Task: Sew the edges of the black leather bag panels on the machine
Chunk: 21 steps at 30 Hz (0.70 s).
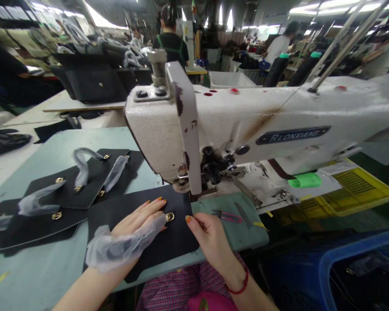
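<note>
A black leather panel (pixel 132 211) with a brass ring (pixel 170 216) and a plastic-wrapped handle (pixel 123 246) lies on the sewing table under the head of a white sewing machine (pixel 233 121). My left hand (pixel 139 218) rests flat on the panel, fingers stretched out, with the wrapped handle draped over its back. My right hand (pixel 209 237) pinches the panel's right edge just beside the ring, below the needle area (pixel 194 190).
Several more black panels with wrapped handles (pixel 68 190) lie stacked at the left. Pink thread snips (pixel 227 216) lie on the table right of my hand. A yellow tray (pixel 353 190) and blue crate (pixel 350 268) sit at right. Other people stand in the background.
</note>
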Each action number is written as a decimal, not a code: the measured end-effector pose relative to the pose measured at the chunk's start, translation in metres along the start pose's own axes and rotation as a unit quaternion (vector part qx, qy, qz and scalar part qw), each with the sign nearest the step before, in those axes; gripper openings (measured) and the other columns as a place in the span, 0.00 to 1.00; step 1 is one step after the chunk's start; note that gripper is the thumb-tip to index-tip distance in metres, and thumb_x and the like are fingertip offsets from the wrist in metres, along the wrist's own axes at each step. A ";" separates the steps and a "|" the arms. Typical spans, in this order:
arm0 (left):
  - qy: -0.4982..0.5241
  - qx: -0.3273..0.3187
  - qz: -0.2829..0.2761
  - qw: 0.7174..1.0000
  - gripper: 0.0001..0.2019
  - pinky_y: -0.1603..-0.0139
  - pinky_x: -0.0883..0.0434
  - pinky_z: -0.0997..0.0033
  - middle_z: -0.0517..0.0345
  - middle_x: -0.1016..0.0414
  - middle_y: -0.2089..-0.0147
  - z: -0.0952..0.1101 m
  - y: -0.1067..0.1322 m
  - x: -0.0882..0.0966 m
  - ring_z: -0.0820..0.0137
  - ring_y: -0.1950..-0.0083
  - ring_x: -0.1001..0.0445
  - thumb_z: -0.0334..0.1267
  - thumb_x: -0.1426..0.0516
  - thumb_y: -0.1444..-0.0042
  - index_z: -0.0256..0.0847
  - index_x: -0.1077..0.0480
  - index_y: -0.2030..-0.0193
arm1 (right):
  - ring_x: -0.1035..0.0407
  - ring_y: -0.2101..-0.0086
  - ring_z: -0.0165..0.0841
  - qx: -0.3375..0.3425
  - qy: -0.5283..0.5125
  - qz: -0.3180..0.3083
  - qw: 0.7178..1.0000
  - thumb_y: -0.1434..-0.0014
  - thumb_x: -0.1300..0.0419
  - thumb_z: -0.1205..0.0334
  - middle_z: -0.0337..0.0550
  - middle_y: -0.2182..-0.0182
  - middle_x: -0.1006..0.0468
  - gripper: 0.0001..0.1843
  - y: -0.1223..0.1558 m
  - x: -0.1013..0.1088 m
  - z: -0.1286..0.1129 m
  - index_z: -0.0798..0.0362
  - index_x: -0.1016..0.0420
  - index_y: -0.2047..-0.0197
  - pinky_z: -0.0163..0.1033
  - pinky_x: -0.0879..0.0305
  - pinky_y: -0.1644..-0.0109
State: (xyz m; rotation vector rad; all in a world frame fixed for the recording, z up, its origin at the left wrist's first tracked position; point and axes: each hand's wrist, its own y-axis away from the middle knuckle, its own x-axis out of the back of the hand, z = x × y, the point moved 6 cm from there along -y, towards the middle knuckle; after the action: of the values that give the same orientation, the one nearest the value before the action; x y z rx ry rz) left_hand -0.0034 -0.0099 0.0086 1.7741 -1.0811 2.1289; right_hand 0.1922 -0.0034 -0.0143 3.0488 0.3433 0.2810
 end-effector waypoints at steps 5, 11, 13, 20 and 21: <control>0.025 -0.017 0.035 0.999 0.14 0.44 0.25 0.66 0.53 0.22 0.45 -0.003 -0.010 0.003 0.64 0.47 0.22 0.46 0.49 0.35 0.43 0.25 0.55 | 0.54 0.77 0.25 0.003 -0.003 0.007 1.000 0.35 0.47 0.49 0.34 0.80 0.50 0.26 -0.007 0.002 -0.004 0.53 0.48 0.79 0.35 0.59 0.74; 0.025 0.017 0.006 1.000 0.20 0.51 0.21 0.66 0.50 0.21 0.48 -0.009 -0.016 -0.001 0.62 0.50 0.21 0.51 0.51 0.35 0.40 0.26 0.52 | 0.54 0.77 0.25 -0.003 -0.007 0.009 1.000 0.35 0.47 0.49 0.34 0.80 0.51 0.25 -0.015 0.002 -0.004 0.53 0.48 0.79 0.35 0.60 0.75; 0.023 0.028 -0.005 0.999 0.20 0.46 0.24 0.62 0.48 0.23 0.45 -0.013 -0.013 -0.005 0.60 0.46 0.23 0.51 0.51 0.35 0.40 0.28 0.49 | 0.54 0.77 0.25 0.001 0.003 0.010 1.000 0.35 0.48 0.49 0.34 0.80 0.51 0.25 -0.018 0.003 -0.005 0.53 0.48 0.78 0.34 0.59 0.74; 0.012 -0.004 -0.006 1.000 0.15 0.44 0.25 0.65 0.49 0.24 0.43 -0.023 -0.011 -0.010 0.62 0.45 0.24 0.43 0.49 0.35 0.40 0.29 0.48 | 0.38 0.79 0.25 -0.030 -0.023 -0.024 0.999 0.33 0.49 0.48 0.35 0.79 0.40 0.23 -0.007 0.001 0.000 0.54 0.38 0.74 0.30 0.51 0.78; 0.017 -0.002 -0.010 1.000 0.15 0.43 0.26 0.64 0.48 0.25 0.42 -0.024 -0.013 -0.011 0.61 0.43 0.25 0.42 0.49 0.35 0.40 0.29 0.48 | 0.34 0.79 0.26 -0.045 -0.034 -0.036 0.998 0.33 0.50 0.47 0.36 0.78 0.35 0.21 -0.003 -0.002 0.003 0.54 0.34 0.71 0.29 0.48 0.78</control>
State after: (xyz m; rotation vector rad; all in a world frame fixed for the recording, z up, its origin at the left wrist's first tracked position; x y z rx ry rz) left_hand -0.0125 0.0175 0.0036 1.7345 -1.0542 2.1363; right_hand 0.1906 -0.0007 -0.0175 2.9418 0.4235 0.1834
